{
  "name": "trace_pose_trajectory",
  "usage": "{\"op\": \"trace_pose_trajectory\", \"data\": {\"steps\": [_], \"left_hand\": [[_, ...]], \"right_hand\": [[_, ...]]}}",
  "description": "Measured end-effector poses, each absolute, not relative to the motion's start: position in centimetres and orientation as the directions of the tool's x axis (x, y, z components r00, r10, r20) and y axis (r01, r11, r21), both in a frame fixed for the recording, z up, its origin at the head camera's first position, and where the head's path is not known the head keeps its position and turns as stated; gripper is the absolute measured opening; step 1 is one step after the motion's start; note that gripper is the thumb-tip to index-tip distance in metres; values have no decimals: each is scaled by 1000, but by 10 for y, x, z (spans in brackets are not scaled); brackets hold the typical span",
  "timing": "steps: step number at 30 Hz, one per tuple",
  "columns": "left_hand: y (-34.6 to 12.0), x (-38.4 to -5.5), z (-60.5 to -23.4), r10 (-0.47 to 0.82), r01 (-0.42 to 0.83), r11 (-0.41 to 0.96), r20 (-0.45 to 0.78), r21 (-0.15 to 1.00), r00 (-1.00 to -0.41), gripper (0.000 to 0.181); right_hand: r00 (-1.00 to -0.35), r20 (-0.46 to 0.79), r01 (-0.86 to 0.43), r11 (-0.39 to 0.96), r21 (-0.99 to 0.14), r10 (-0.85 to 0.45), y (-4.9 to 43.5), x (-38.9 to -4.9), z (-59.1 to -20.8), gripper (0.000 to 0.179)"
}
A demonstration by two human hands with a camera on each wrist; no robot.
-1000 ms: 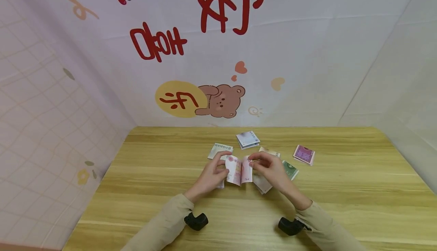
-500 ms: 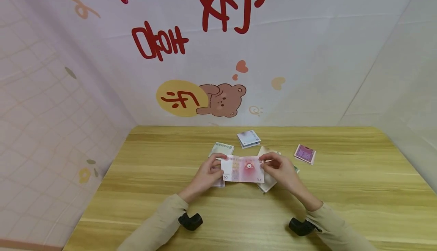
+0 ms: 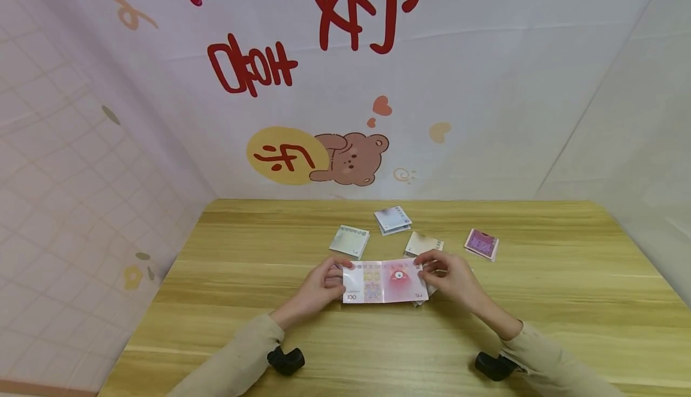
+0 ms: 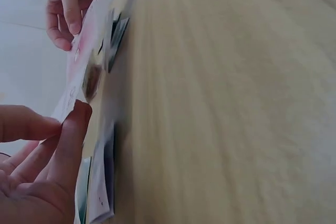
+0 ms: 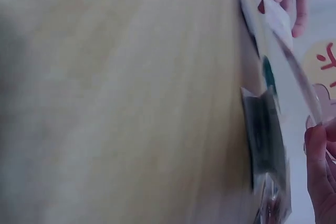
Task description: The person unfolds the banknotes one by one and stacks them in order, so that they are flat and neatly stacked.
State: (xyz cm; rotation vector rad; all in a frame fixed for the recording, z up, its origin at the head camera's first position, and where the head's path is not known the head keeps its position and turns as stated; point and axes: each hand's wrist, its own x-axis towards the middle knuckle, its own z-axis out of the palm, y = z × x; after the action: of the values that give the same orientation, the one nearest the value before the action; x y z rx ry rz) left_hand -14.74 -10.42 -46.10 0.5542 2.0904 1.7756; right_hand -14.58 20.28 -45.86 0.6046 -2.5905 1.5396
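Observation:
A pink banknote [image 3: 383, 281] marked 100 is stretched out flat between both hands, with a crease down its middle. My left hand [image 3: 315, 288] pinches its left end between thumb and fingers. At the other end, my right hand [image 3: 456, 280] pinches the note near its upper right corner. The left wrist view shows the note's edge between the left thumb and fingers [image 4: 73, 129], held above the table. Behind the note and the right hand, a folded grey-brown note [image 5: 265, 135] is mostly hidden in the head view.
Beyond the hands lie a folded green note [image 3: 348, 241], a folded blue note [image 3: 393, 219] and a folded tan note [image 3: 423, 243]. A folded purple note [image 3: 481, 243] lies farther right on the wooden table [image 3: 259, 229]. A printed cloth [image 3: 486, 85] hangs behind the table.
The pink banknote has gone from half folded to spread flat as my hands moved apart. Both hands have then come nearer the body with it, uncovering the green note.

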Motion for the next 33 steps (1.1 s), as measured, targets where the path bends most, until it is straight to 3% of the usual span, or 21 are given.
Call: {"op": "trace_pose_trajectory", "data": {"steps": [7,18,33], "left_hand": [[-113,-143,-463,516,73,199,-41,977,-856,43],[-125,-134,-465,556,46,206,-78,977,-827,37],[-143,-117,-465,550,-21,221,-142,975,-823,30]], "right_hand": [[-902,221,-381,445,-811,-371,202,-139,-463,19],[-842,300,-489,399,-776,-448,196,-133,-468,23],[-812,260,-501,396,-770,-523,181,-121,-471,20]]}}
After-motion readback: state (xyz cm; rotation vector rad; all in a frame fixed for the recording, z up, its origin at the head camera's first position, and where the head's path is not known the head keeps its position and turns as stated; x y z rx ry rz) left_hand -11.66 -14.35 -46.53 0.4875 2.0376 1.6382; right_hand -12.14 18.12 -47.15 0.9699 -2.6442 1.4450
